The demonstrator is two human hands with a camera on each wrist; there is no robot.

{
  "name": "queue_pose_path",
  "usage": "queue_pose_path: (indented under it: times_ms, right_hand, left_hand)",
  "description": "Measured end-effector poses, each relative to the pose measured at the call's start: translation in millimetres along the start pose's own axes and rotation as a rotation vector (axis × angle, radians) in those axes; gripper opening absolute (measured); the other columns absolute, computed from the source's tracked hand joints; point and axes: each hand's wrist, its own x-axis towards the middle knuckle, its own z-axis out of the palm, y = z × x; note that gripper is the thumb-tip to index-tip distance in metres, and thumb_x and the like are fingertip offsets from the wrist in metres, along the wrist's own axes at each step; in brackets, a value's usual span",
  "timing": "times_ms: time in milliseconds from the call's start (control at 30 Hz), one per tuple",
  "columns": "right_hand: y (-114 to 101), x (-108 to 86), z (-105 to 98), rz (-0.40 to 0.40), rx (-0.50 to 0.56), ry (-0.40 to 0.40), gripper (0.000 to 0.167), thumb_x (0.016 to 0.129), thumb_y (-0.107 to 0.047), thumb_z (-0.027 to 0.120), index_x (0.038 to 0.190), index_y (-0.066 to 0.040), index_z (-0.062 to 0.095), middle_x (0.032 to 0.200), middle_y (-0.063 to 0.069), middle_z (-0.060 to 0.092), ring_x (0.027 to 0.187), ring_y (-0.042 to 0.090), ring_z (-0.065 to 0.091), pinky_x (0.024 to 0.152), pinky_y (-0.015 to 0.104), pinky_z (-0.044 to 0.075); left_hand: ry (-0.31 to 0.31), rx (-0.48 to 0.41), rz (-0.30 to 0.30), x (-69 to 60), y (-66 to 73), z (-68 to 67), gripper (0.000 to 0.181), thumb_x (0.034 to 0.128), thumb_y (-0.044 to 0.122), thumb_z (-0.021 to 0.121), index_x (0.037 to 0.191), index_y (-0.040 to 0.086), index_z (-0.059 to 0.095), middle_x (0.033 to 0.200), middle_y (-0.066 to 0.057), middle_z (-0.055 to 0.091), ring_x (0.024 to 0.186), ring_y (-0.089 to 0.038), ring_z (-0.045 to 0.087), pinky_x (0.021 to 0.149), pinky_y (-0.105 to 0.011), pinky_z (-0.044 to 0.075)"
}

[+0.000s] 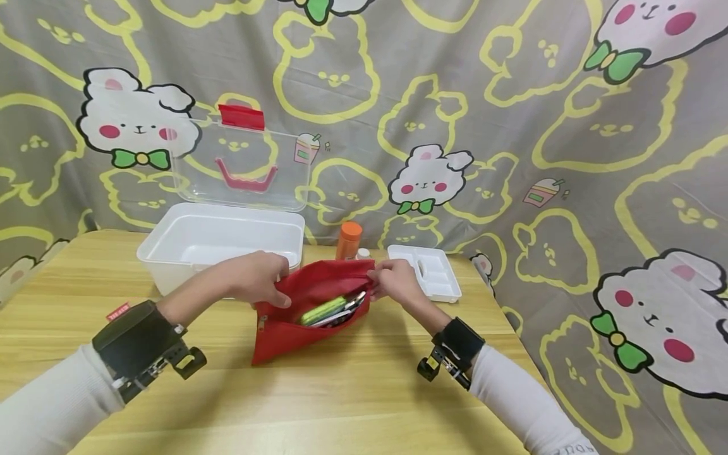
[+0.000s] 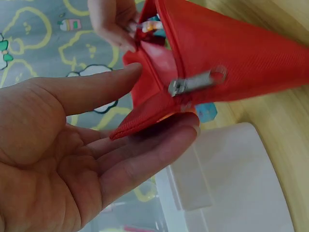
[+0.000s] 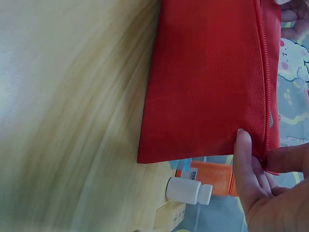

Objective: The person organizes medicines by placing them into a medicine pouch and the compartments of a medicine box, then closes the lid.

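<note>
Presumably to keep its mouth gaping, the red pouch (image 1: 281, 341) is held front-right of the white box (image 1: 166, 273), left hand (image 1: 257, 278) loosely gripping the end nearer the box, right hand's (image 1: 397, 281) fingers pinching the farther corner.

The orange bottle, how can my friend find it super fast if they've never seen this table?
Look at the far side of the wooden table. Between the big white box and the white divided tray, just behind the red pouch, stands the orange bottle. It's orange, cap included, and taller than the little white bottle beside it.
</note>
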Motion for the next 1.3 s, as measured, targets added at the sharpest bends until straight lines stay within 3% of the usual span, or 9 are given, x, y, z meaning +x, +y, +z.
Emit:
queue_pose_path:
  times_ms: [100,200,400,667,800,967,1133,1300]
  right_hand:
    - [4,-3.3,-6,0.018,0.035,0.009,0.019,0.096,-0.009,0.061,0.092,0.009,0.066,0.07,0.014,0.07,0.055,0.016,0.069,0.067,0.044,0.064]
    - [7,-6.8,-11,0.027,0.054,0.009,0.019,0.098,-0.009,0.061,0.091,0.008,0.065,0.069,0.013,0.069,0.057,0.017,0.069,0.071,0.048,0.063]
    - [11,-11.9,-20,-0.01,0.03,0.003,0.018,0.098,-0.01,0.063,0.093,0.007,0.065,0.077,0.012,0.069,0.066,0.021,0.07,0.068,0.038,0.063]
    - [19,-17.2,-31,-0.079,-0.078,0.065,0.013,0.097,-0.008,0.063,0.097,0.004,0.066,0.085,0.016,0.071,0.077,0.023,0.069,0.08,0.042,0.062]
    - [22,-17.3,-30,-0.106,-0.064,0.08,0.012,0.098,-0.006,0.061,0.1,0.005,0.065,0.093,0.019,0.073,0.082,0.027,0.073,0.084,0.044,0.062]
    - [25,-15.4,-25,-0.139,-0.022,0.114,0.013,0.099,-0.004,0.06,0.102,0.008,0.066,0.095,0.025,0.073,0.084,0.038,0.075,0.077,0.038,0.063]
    - [29,-13.0,-22,-0.143,0.002,0.172,0.014,0.098,-0.004,0.062,0.103,0.008,0.068,0.089,0.023,0.073,0.077,0.03,0.076,0.079,0.045,0.063]
    - [32,-11.4,-25,-0.114,0.05,0.177,0.017,0.098,-0.006,0.062,0.103,0.009,0.069,0.084,0.016,0.072,0.071,0.019,0.073,0.076,0.039,0.064]
  left_hand:
    - [0.003,-0.061,-0.011,-0.4,-8.1,1.5,0.024,0.0887,0.015,0.076,0.101,0.0,0.062,0.083,-0.007,0.066,0.064,-0.018,0.066,0.064,-0.029,0.058]
    - [0.045,-0.118,-0.005,1.1,-18.4,4.3,0.014,0.09,0.008,0.073,0.099,-0.001,0.066,0.082,-0.007,0.068,0.066,-0.018,0.067,0.064,-0.03,0.06]
    - [0.192,-0.186,0.004,5.9,-34.6,11.7,0.011,0.091,0.003,0.069,0.101,-0.002,0.071,0.085,-0.011,0.073,0.066,-0.017,0.067,0.064,-0.032,0.06]
    - [0.402,-0.253,-0.026,10.4,-53.7,21.2,0.011,0.0933,0.005,0.068,0.1,-0.002,0.074,0.083,-0.013,0.075,0.067,-0.02,0.072,0.064,-0.032,0.058]
    - [0.479,-0.299,-0.034,13.6,-62.7,27.5,0.01,0.0939,0.007,0.069,0.096,0.0,0.075,0.083,-0.012,0.077,0.07,-0.023,0.075,0.068,-0.032,0.056]
    - [0.572,-0.392,-0.055,16.5,-66.6,36.8,0.013,0.0938,0.01,0.071,0.1,-0.001,0.076,0.084,-0.012,0.077,0.072,-0.021,0.076,0.067,-0.029,0.053]
    - [0.568,-0.503,-0.086,16.8,-65.6,43.6,0.023,0.0946,0.013,0.071,0.111,-0.003,0.073,0.094,-0.016,0.077,0.081,-0.023,0.077,0.076,-0.034,0.059]
    - [0.525,-0.581,-0.091,14.7,-66.7,46.8,0.032,0.0946,0.01,0.07,0.121,-0.006,0.066,0.106,-0.022,0.075,0.091,-0.029,0.077,0.088,-0.044,0.06]
